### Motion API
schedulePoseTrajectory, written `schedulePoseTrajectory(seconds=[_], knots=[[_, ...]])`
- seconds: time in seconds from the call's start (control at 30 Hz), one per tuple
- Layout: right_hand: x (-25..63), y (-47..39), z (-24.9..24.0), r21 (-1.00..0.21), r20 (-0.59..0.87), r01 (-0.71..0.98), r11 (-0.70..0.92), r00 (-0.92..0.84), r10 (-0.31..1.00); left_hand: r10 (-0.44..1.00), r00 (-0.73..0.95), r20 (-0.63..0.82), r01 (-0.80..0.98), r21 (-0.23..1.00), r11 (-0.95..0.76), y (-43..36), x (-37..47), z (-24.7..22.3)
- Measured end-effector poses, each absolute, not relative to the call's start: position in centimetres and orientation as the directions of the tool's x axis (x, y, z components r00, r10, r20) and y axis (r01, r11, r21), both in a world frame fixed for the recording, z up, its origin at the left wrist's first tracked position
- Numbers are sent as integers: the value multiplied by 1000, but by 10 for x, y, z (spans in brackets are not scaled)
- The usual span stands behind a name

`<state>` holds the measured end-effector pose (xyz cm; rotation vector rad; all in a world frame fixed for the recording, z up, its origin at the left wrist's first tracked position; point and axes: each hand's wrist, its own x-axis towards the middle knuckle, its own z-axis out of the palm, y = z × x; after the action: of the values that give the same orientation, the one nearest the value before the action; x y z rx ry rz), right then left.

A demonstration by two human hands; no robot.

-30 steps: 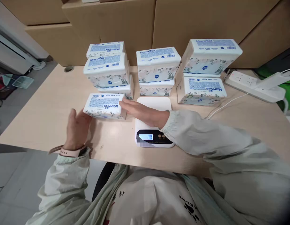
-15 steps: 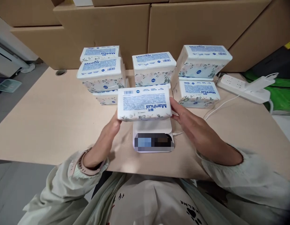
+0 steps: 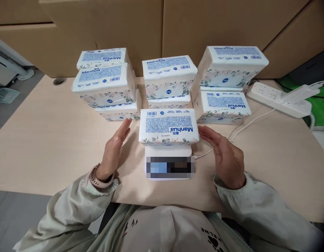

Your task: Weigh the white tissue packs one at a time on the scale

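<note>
Beige desk (image 3: 46, 140), cardboard boxes behind, tissue packs (image 3: 104, 82) stacked at the back. One pack (image 3: 168, 126) is laid flat on the scale (image 3: 168, 167), so its full weight is carried. Left hand (image 3: 113, 152) and right hand (image 3: 226, 155) are held open, clear of the pack. Half a second earlier it was gripped between both hands above the scale; now released.

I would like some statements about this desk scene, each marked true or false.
1. A tissue pack lies on the scale. True.
2. The left hand grips the pack. False: it is open beside it, apart.
3. The right hand is open, to the right of the pack. True.
4. The power strip lies at the left of the desk. False: it is at the right.
</note>
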<state>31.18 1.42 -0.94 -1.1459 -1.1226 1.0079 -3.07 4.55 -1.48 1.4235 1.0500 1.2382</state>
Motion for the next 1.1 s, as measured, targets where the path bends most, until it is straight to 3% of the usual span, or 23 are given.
schedulePoseTrajectory(seconds=[0.2,1.1], knots=[[314,17,-12,-995,67,-56,79,186,980,988,100,113,-81,991,-105,43,-26,-8],[313,16,-8,-997,74,25,71,173,982,981,139,136,-62,990,-128,37,-23,-6]])
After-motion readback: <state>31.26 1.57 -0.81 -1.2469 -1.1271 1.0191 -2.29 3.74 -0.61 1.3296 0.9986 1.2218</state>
